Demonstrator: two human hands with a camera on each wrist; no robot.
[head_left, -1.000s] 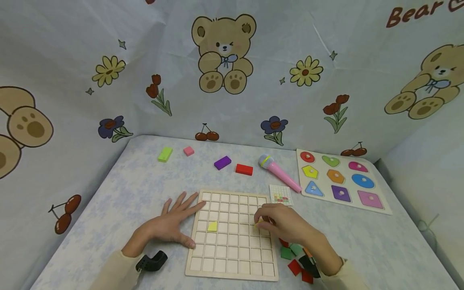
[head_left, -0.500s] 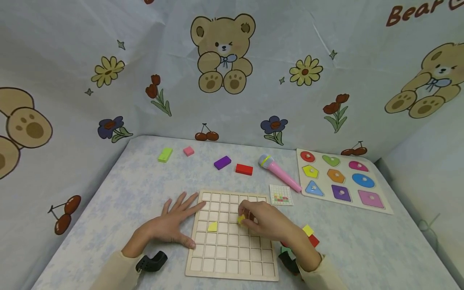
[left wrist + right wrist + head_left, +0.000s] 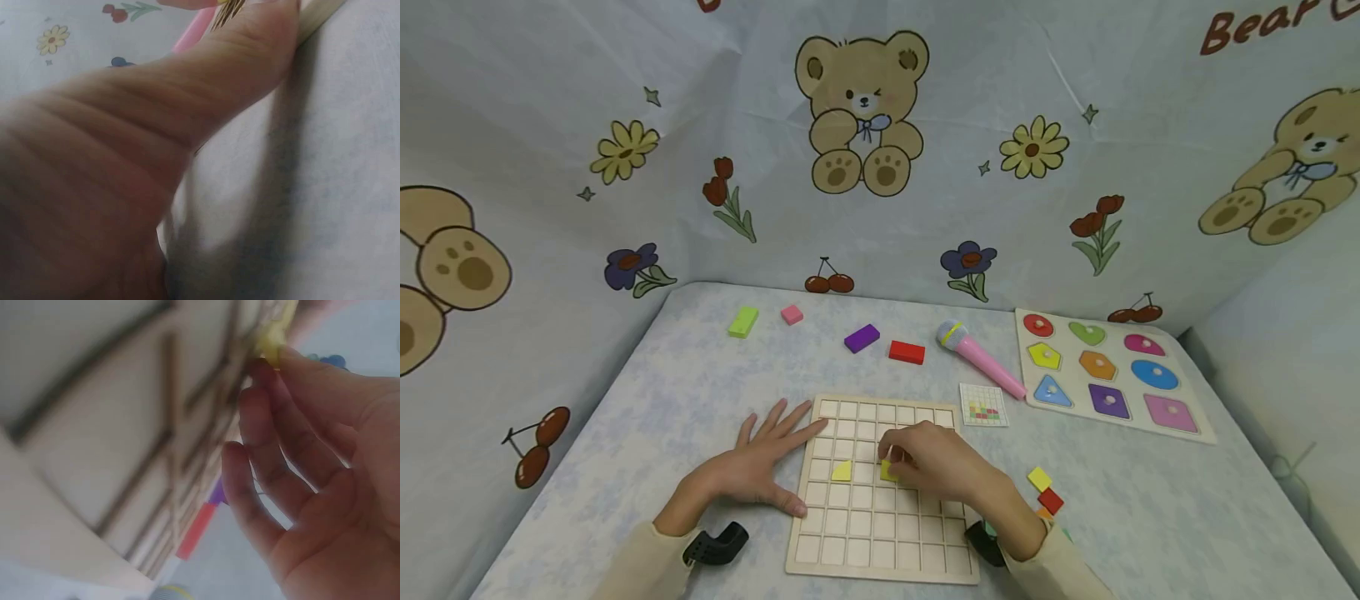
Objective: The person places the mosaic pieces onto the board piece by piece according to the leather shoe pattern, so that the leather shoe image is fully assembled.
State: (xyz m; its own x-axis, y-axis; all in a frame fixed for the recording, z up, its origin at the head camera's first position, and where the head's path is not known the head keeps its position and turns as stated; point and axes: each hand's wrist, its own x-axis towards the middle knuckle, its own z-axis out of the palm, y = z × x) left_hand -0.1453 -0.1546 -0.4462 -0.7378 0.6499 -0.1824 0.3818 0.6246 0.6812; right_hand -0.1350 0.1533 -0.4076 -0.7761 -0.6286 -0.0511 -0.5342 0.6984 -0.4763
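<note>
Head view. Landmark: wooden grid board (image 3: 880, 492), lying flat on the table (image 3: 700, 392). Left forearm comes in from the near left; left hand (image 3: 756, 467) lies palm down on the table against the board's left edge, fingers spread and straight, fingertips over the board's far-left corner, thumb along its left edge. It grasps nothing. Right forearm crosses the board's near-right corner; right hand (image 3: 936, 462) is over the board's middle rows, fingers curled, pinching a yellow tile (image 3: 889, 471) at a cell near the board's centre. Whether that tile sits fully in the cell cannot be told. A second yellow tile (image 3: 842, 472) lies in a cell just left of it, on the same row. Loose coloured tiles (image 3: 1043, 490) lie on the table just right of the board. A small pattern card (image 3: 982, 405) is off the board's far-right corner; a pink toy microphone (image 3: 977, 358) lies beyond it.

Left wrist view. Thumb (image 3: 206, 94) fills the frame, extended, tip against the board edge (image 3: 319, 19).

Right wrist view. Blurred. Fingers (image 3: 275, 456) bent, tips holding the yellow tile (image 3: 275, 337) over the board's grid (image 3: 125, 425).
</note>
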